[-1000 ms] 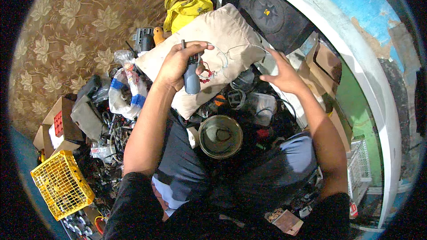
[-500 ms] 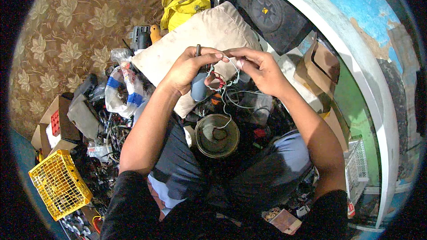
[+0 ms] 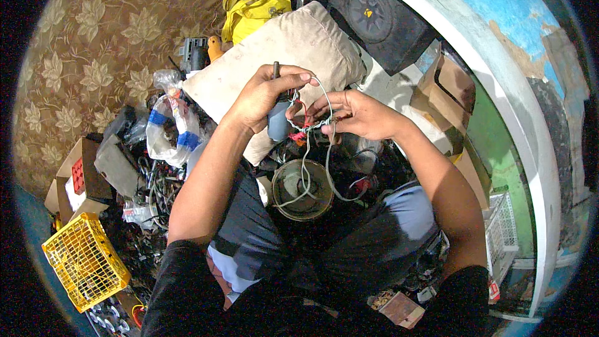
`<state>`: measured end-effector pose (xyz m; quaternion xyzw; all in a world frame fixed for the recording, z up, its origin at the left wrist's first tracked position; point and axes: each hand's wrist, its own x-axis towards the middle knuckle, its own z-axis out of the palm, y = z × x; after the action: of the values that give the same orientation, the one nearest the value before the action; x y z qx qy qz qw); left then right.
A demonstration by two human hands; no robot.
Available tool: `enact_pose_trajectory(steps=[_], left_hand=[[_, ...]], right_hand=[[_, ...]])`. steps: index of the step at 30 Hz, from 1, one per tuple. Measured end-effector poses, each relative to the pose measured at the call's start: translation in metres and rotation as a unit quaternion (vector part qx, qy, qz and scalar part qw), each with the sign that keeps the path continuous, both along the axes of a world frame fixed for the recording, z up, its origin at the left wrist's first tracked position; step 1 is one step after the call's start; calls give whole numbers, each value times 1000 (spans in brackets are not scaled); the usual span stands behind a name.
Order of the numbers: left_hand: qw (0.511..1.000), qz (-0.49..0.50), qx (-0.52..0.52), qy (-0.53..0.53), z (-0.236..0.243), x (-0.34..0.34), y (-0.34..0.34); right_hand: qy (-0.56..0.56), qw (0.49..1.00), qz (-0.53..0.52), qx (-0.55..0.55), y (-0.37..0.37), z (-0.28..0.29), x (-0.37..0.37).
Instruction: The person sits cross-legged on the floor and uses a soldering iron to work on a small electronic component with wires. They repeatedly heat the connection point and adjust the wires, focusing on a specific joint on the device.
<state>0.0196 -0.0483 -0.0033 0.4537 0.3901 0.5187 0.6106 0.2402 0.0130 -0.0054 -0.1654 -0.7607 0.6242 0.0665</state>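
My left hand (image 3: 284, 90) grips a grey cylindrical object (image 3: 278, 118) with a dark rod (image 3: 276, 70) sticking up, and a pale wire loop rises by its thumb. Just to the right, my right hand (image 3: 337, 112) has its fingers curled on the pale wire (image 3: 322, 89), where it joins a small tangle of red and white wires (image 3: 302, 126). Long pale strands hang from there over a round metal container (image 3: 315, 203) between my legs. Behind both hands lies a beige pillow (image 3: 243, 56).
A yellow bag (image 3: 249, 9), black speaker box (image 3: 374, 15) and cardboard boxes (image 3: 446, 87) are at the back and right. A taped white bundle (image 3: 162, 131), yellow crate (image 3: 84, 259) and assorted clutter are at left. A curved white ledge (image 3: 530, 150) runs along the right.
My right hand first moved in toward my left, then lowered slightly onto the wire tangle. My left hand shifted right. The pale wire now hangs in longer loops over the container.
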Motion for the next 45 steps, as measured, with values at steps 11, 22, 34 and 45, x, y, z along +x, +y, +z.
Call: enact_pose_trajectory(steps=[11,22,34,45], left_hand=[[999,16,-13,-36,-2,-12,-2],[996,33,-17,-75,0,-13,-2],[994,35,-55,-84,0,-8,-2],[992,60,-81,-72,-3,-12,4]], right_hand=[[17,921,-351,168,43,-9,38],[-98,894,-217,380,37,-31,64],[6,980,-194,31,-3,20,14],[-17,918,-318,237,9,23,40]])
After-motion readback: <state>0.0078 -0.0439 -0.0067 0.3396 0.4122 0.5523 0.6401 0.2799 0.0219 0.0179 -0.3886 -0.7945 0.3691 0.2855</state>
